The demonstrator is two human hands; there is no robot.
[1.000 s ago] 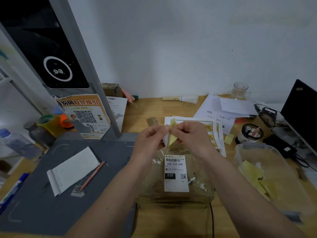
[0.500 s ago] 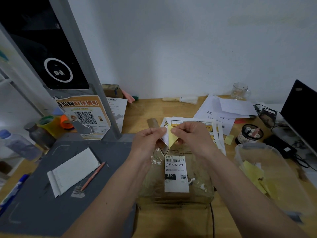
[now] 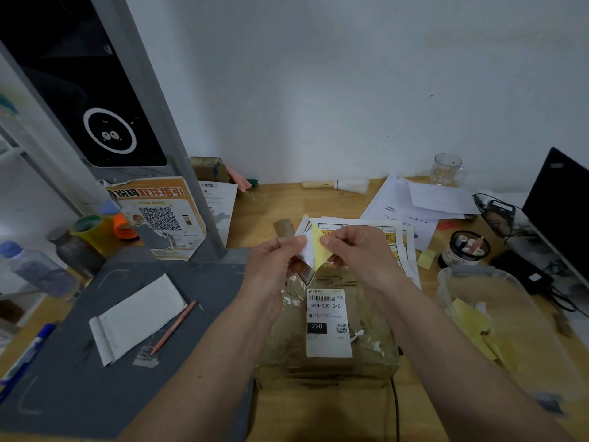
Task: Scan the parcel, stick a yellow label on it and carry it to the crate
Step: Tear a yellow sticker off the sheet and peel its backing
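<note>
A brown parcel (image 3: pixel 328 368) wrapped in clear tape lies on the wooden table, with a white shipping sticker (image 3: pixel 328 323) on top. Just above its far end, both hands hold a small yellow label (image 3: pixel 319 248). My left hand (image 3: pixel 274 266) pinches the white backing paper (image 3: pixel 302 252). My right hand (image 3: pixel 357 253) pinches the yellow label's upper edge, and the label is partly peeled away from the backing. No crate is in view.
A sheet of yellow labels (image 3: pixel 395 247) lies behind the hands. A clear tub (image 3: pixel 497 317) with yellow scraps stands at the right. A grey scanner base (image 3: pixel 95 362) with a notepad (image 3: pixel 137 317) and pencil (image 3: pixel 173 327) sits at the left, under the scanner's screen (image 3: pixel 83 90).
The yellow label has come further off its white backing as my hands pulled apart slightly. The parcel has not moved.
</note>
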